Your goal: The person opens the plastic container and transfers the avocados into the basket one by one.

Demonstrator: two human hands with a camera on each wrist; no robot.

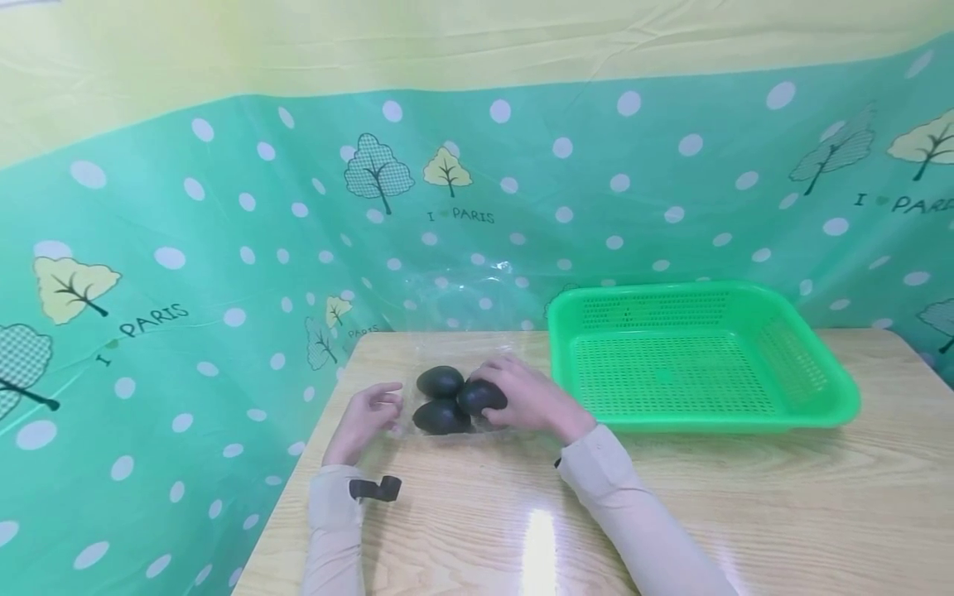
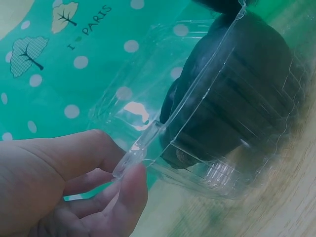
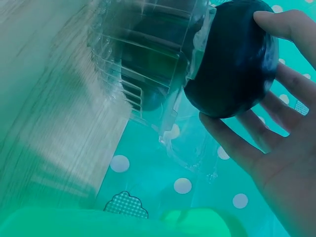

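Right hand [image 1: 522, 392] grasps a black ovoid [image 3: 232, 61] at the mouth of the clear, probably flexible container [image 2: 218, 173] whose rim the left hand [image 2: 94, 190] pinches, the ovoid looking firm, smooth and perhaps slippery, so best held with fingers spread round its widest part.

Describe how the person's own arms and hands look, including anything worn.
The left hand and right hand are bare, without gloves. The left sleeve and right sleeve are long, plain and pale off-white. A black strap with a small black block sits at the left cuff; a black bit peeks out at the right.
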